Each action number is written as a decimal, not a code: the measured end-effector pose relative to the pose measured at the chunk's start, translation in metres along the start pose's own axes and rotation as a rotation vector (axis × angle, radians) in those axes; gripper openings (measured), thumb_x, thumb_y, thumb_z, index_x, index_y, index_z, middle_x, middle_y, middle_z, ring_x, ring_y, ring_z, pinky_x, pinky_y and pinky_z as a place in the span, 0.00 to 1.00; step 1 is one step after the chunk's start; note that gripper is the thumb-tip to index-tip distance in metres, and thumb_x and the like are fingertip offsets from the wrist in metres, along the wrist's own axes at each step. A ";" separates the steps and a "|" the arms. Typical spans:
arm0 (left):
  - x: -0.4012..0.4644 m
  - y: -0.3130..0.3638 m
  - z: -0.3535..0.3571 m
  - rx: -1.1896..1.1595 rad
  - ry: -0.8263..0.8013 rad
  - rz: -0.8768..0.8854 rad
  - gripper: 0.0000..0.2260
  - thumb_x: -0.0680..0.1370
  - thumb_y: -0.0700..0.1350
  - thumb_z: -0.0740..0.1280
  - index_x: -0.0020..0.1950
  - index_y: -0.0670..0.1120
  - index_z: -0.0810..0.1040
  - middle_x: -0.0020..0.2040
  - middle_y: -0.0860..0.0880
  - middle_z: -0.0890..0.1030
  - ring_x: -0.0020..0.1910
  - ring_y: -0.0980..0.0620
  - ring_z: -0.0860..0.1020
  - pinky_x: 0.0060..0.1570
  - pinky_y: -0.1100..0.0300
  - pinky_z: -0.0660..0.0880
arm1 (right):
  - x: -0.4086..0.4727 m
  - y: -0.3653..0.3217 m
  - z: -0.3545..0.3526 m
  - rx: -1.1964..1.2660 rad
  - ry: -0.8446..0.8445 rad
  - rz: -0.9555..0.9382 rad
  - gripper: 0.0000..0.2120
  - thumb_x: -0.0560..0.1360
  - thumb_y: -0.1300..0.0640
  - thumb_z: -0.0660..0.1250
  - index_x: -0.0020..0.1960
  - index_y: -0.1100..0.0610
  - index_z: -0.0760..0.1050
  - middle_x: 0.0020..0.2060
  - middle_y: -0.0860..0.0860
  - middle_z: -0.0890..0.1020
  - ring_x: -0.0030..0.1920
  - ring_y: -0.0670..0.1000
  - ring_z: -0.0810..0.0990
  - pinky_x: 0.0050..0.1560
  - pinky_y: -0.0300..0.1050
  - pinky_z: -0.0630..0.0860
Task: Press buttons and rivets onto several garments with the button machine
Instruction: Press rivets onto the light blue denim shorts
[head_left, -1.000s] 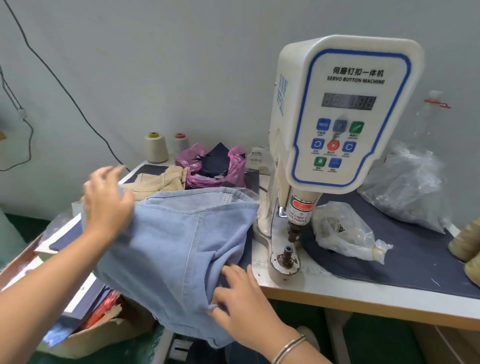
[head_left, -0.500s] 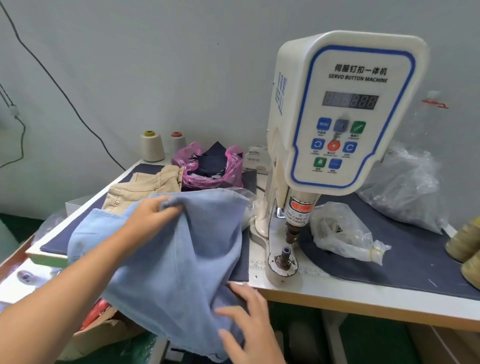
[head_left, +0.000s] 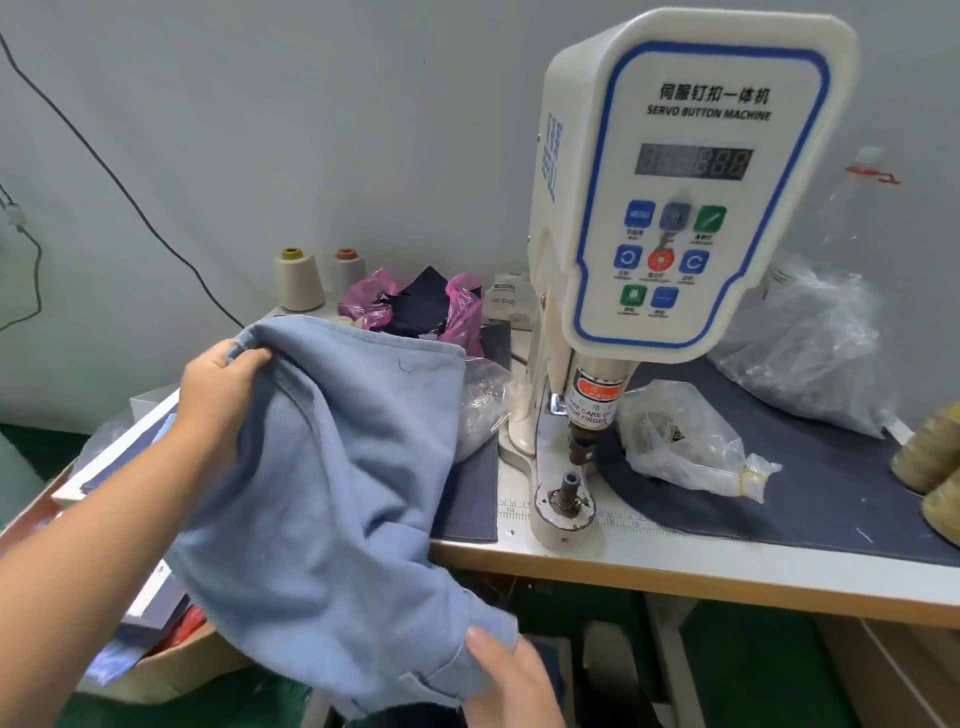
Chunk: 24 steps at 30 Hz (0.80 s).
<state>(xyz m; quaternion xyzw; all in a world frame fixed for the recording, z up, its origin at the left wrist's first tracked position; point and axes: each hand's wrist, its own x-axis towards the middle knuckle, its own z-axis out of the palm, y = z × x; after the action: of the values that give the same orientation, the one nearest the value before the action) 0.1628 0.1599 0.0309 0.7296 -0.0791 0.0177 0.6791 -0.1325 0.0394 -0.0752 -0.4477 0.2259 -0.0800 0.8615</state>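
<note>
Left grip: left hand (head_left: 221, 382) clenched on the upper edge of the light blue garment (head_left: 332, 499), fingers curled over the hem.
Right grip: right hand (head_left: 511, 686) at the garment's lower corner, thumb laid on the cloth; whether the fingers underneath grasp it cannot be told.
Garment: held up in front of the desk (head_left: 675, 566), hanging over its left front edge, left of the machine.
Button machine (head_left: 675, 197): white, upright on the desk, control panel facing the camera; lower die (head_left: 569, 488) bare.
Beside machine: clear bag of small parts (head_left: 685, 441) on dark mat (head_left: 831, 493).
Back of desk: two thread cones (head_left: 298, 280), pink bag of dark cloth (head_left: 415, 306).
</note>
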 end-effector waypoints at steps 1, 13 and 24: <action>0.003 0.001 -0.002 0.068 0.029 -0.012 0.04 0.71 0.46 0.65 0.43 0.52 0.79 0.43 0.48 0.80 0.45 0.48 0.76 0.48 0.52 0.73 | 0.003 -0.006 0.007 0.126 -0.110 -0.031 0.11 0.68 0.67 0.72 0.50 0.68 0.79 0.42 0.60 0.84 0.47 0.61 0.82 0.50 0.49 0.77; -0.095 0.128 0.062 0.285 -0.854 0.704 0.12 0.75 0.41 0.60 0.50 0.50 0.82 0.48 0.53 0.83 0.50 0.61 0.78 0.51 0.69 0.70 | -0.018 -0.183 0.064 0.192 -0.623 -0.286 0.20 0.65 0.55 0.68 0.54 0.65 0.77 0.45 0.56 0.80 0.48 0.53 0.78 0.55 0.45 0.73; -0.104 0.106 0.081 -0.027 -1.453 0.011 0.16 0.66 0.37 0.65 0.43 0.55 0.86 0.40 0.56 0.85 0.40 0.61 0.82 0.39 0.67 0.78 | -0.012 -0.218 0.031 -0.065 -0.483 -0.242 0.05 0.67 0.57 0.72 0.41 0.56 0.85 0.40 0.52 0.85 0.43 0.49 0.84 0.47 0.41 0.80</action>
<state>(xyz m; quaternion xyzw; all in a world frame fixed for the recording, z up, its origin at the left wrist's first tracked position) 0.0388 0.0824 0.1154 0.5484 -0.5142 -0.4687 0.4639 -0.1150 -0.0619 0.1199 -0.5049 -0.0388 -0.0659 0.8598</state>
